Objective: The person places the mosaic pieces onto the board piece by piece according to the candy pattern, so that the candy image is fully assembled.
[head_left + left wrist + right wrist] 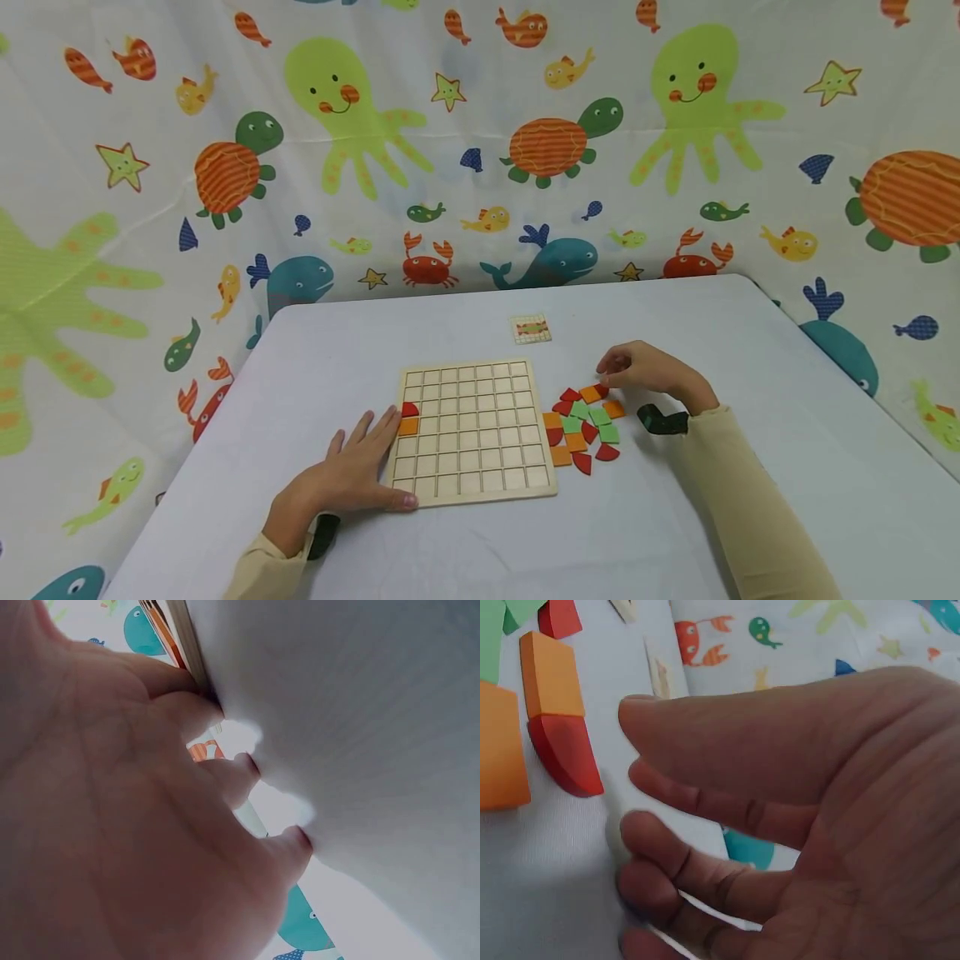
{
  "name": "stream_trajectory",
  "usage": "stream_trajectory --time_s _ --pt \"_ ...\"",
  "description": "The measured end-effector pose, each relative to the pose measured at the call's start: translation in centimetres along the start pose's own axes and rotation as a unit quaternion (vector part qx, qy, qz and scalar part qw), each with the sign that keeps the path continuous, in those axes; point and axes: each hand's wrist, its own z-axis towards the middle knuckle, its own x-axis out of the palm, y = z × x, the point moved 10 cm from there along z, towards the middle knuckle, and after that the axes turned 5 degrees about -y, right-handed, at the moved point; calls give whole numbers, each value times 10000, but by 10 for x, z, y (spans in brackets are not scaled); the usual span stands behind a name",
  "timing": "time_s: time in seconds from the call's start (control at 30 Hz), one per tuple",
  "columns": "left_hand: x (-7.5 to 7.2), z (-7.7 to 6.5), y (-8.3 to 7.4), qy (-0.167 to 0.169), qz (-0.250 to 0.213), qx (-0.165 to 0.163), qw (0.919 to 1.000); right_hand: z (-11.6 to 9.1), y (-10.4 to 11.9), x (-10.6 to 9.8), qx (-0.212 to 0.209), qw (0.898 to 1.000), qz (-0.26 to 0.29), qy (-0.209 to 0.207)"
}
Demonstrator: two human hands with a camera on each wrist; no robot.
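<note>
A wooden grid board (pixel 480 433) lies on the white table. My left hand (pixel 348 471) rests spread at its left edge, thumb at the near left corner and fingertips by the left side. Beside those fingertips, a red quarter-round piece (pixel 409 409) and an orange square piece (pixel 408 427) sit in left-column cells. My right hand (pixel 648 367) hovers at the far side of the loose pieces, fingers loosely bent, nothing between thumb and fingers. Nearest its fingertips, in the right wrist view, lies a red quarter-round piece (pixel 564 754) against an orange square piece (pixel 555 675).
Several red, orange and green pieces (pixel 572 425) lie in a loose cluster right of the board, some against its edge. A small pattern card (pixel 532 329) lies beyond the board. A sea-animal patterned curtain (pixel 450 200) hangs behind the table.
</note>
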Motion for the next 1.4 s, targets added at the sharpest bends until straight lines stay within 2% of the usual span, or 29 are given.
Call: stream_trajectory --time_s 0.3,0.43,0.63,0.83,1.07,1.4 --pt "3 2 0 -9 -112 44 9999 -8 -5 5 208 9994 -157 211" --pt "4 2 -2 19 -55 35 10000 -9 -8 7 286 9991 -289 135" --pt "0 -2 1 -9 7 -108 9999 -1 -2 12 185 9993 -311 82" --pt "0 -2 1 -2 -39 -85 10000 3 -3 12 259 9994 -239 -66" --pt "1 -2 3 -24 -31 -63 10000 6 0 9 91 9995 -172 -252" --pt "1 -1 2 -40 -27 25 10000 6 -3 6 108 9989 -192 -413"
